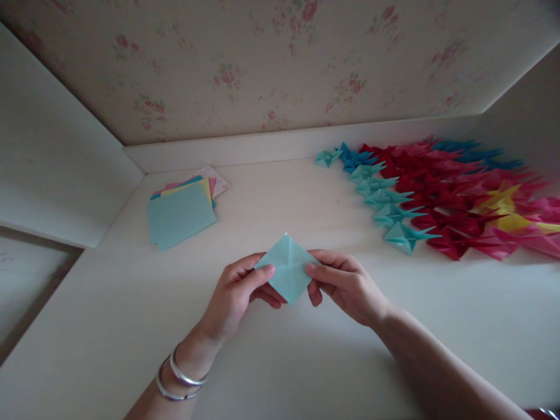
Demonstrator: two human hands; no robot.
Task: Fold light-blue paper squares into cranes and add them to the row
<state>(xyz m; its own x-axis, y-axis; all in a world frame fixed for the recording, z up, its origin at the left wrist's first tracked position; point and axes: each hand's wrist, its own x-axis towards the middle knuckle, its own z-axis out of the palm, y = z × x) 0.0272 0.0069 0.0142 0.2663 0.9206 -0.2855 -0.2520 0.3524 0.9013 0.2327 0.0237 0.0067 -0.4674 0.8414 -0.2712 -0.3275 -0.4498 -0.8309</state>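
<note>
A light teal square of origami paper (pixel 289 269), creased through its middle and turned like a diamond, is held up over the white table. My left hand (pixel 238 286) pinches its left corner, thumb on the front face and fingers behind. At the right corner my right hand (pixel 345 283) grips it the same way. Both hands are closed on the paper. One corner points away from me and the opposite one towards me. Whether the square has several folded layers I cannot tell.
Loose coloured sheets (pixel 181 216) lie stacked at the back left, teal on top. Rows of folded paper cranes (pixel 450 204) in red, pink, blue, yellow and teal spread over the back right. A flowered wall (pixel 262 70) stands behind the white table (pixel 280 361).
</note>
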